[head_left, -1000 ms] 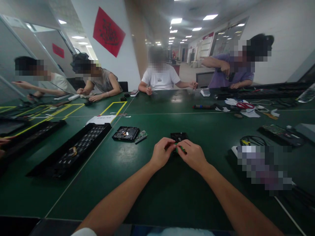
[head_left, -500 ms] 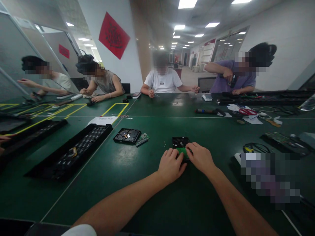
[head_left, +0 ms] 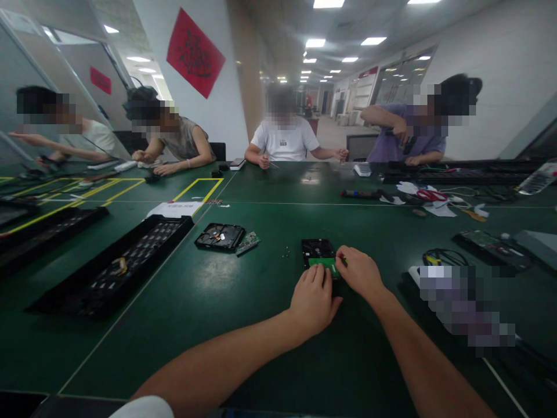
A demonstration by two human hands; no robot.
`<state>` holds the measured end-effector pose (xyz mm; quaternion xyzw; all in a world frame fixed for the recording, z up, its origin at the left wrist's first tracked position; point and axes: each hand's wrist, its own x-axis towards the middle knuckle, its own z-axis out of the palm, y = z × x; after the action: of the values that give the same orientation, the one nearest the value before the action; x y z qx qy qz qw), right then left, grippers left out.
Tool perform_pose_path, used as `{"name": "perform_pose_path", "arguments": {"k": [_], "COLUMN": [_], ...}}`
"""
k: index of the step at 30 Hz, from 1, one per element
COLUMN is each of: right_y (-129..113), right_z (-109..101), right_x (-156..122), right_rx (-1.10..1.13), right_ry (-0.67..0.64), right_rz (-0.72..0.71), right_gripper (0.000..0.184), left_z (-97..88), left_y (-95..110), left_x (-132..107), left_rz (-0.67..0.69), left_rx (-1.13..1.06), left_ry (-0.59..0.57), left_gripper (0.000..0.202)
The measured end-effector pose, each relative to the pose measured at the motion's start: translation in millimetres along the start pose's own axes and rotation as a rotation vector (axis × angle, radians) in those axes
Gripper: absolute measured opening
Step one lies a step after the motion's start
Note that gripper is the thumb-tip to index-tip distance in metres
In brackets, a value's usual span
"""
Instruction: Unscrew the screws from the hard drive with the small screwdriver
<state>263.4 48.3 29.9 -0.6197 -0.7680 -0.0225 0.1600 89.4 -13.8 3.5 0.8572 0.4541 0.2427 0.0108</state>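
A black hard drive [head_left: 317, 248] with a green circuit board [head_left: 324, 265] lies in front of me. My left hand [head_left: 312, 293] grips its near side, fingers over the board's edge and thumb lower on the right. At the drive's right edge, my right hand [head_left: 359, 271] is closed in a pinch. A small dark and yellow bit shows by its fingertips, too little to name. Several tiny screws [head_left: 286, 252] are scattered left of the drive. Farther left lie another black drive [head_left: 220, 237] and a loose circuit board [head_left: 248, 243].
Long black trays [head_left: 126, 264] occupy the left side. On the right are a coiled cable [head_left: 446, 259], a blurred-out object [head_left: 465, 307] and a device with a circuit board [head_left: 489, 248]. A screwdriver-like tool [head_left: 360, 194] lies farther back. Several people sit across the green table [head_left: 243, 360].
My view has shifted slightly. My right fingers have moved from over the drive to its right edge, exposing more of the green board. The left hand stays on the near side.
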Motion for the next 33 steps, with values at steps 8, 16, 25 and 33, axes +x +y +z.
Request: {"name": "perform_pose_path", "arguments": {"k": [8,16,25,33], "right_y": [8,2,-22,-21], "right_z": [-1,-13,-21,-20], "right_x": [0,-2,-10,-9], "right_rx": [0.093,0.166,0.343,0.388], "right_ry": [-0.039,-0.085,-0.221,-0.194], "right_rz": [-0.030,-0.120,-0.306,-0.312], "right_gripper": [0.012,0.014,0.014,0.015], "left_z": [-7.6,-11.6,-31.9,-30.0], "left_y": [28,36,33,32], "left_x": [-26,-43,-37,-35], "left_rz": [0.137,0.171,0.144,0.175], "left_rx": [-0.004,0.036,0.050,0.106], "left_ry": [-0.090,-0.117,-0.258,-0.198], "left_gripper": [0.067,0.081,0.078,0.076]}}
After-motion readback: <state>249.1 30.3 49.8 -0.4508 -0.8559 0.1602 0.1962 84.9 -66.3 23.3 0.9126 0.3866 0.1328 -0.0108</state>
